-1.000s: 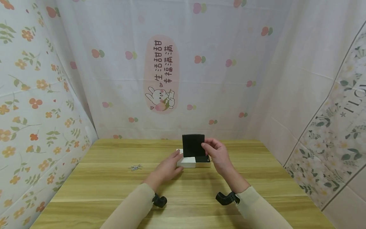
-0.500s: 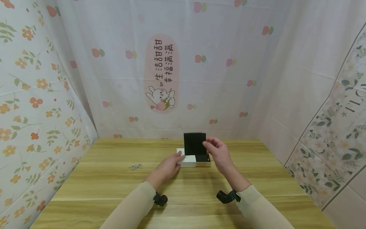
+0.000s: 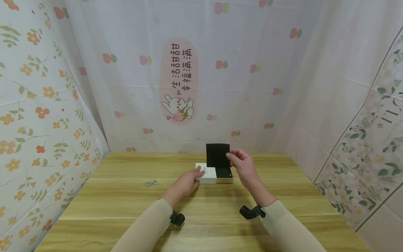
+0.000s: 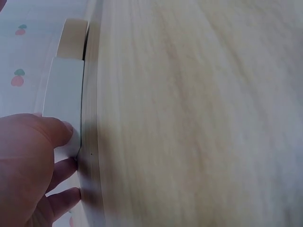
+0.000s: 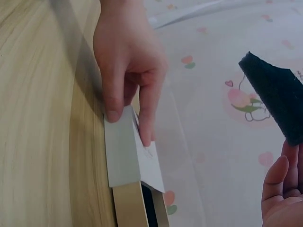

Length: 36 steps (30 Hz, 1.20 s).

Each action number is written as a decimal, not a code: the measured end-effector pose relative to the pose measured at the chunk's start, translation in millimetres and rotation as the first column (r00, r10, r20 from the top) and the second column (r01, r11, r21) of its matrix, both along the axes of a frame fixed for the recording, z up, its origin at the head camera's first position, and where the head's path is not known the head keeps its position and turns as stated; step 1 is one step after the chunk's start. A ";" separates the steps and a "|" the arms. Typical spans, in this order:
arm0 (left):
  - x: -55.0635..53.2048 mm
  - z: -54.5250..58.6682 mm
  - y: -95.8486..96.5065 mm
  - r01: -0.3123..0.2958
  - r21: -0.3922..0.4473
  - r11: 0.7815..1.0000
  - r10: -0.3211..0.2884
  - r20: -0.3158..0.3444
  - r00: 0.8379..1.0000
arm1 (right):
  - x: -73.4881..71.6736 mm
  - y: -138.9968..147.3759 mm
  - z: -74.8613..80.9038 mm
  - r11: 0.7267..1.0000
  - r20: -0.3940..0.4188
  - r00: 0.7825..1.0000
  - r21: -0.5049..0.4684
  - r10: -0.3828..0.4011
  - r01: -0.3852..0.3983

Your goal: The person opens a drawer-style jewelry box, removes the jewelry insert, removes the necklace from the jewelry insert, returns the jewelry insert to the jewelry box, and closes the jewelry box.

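A white box sleeve (image 3: 207,176) lies on the table, with a tan drawer (image 3: 225,181) pulled partly out of its right end. Dark material lines the drawer's inside. My left hand (image 3: 186,181) grips the sleeve at its left end, thumb (image 4: 61,132) on the front side and fingers over the top. A thin square black foam pad (image 3: 216,155) stands upright above the drawer. My right hand (image 3: 244,167) pinches it by the right edge between thumb and fingers. In the right wrist view the pad (image 5: 274,94) looks fuzzy along its edge.
Several small silvery metal pieces (image 3: 150,183) lie in a little heap on the wooden table (image 3: 126,206), left of the box. A printed cloth (image 3: 252,87) hangs behind the table's far edge, with more cloths at both sides.
My right hand has raised the black pad slightly and moved it to the right, so more of the white sleeve's top shows. My left hand stays on the sleeve.
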<state>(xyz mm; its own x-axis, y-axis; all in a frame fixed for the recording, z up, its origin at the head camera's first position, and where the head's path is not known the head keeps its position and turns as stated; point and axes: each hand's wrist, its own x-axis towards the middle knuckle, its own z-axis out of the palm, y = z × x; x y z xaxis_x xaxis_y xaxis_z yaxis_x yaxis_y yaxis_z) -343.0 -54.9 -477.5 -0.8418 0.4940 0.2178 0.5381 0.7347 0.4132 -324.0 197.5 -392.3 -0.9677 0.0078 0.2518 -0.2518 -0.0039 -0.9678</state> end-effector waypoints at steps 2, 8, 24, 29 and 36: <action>0.4 0.7 0.2 0.002 0.005 1.000 -0.002 -0.003 1.000 | -1.3 1.1 -0.3 1.000 0.005 1.000 0.007 -0.010 0.010; 0.1 0.7 0.8 0.009 -0.006 1.000 -0.009 -0.003 1.000 | -5.4 5.4 -2.2 0.999 0.029 0.999 0.011 -0.033 0.033; 4.2 3.4 1.3 0.004 0.041 0.999 -0.005 0.020 1.000 | -23.1 16.3 -14.4 0.996 0.062 0.995 0.024 -0.084 0.083; 5.0 3.8 1.6 -0.001 0.043 0.999 0.000 0.025 1.000 | -25.8 19.3 -16.3 0.995 0.078 0.993 0.049 -0.092 0.088; 2.9 2.4 1.3 -0.004 0.034 0.999 0.003 0.031 1.000 | -29.6 21.6 -21.1 0.991 0.084 0.990 0.089 -0.109 0.102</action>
<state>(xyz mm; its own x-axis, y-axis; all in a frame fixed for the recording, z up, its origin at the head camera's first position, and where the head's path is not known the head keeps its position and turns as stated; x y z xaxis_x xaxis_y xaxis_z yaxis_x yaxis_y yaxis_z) -340.0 -53.6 -475.1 -0.8502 0.4835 0.2084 0.5219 0.7222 0.4539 -353.6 219.1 -413.3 -0.9812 0.0936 0.1690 -0.1596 0.1009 -0.9820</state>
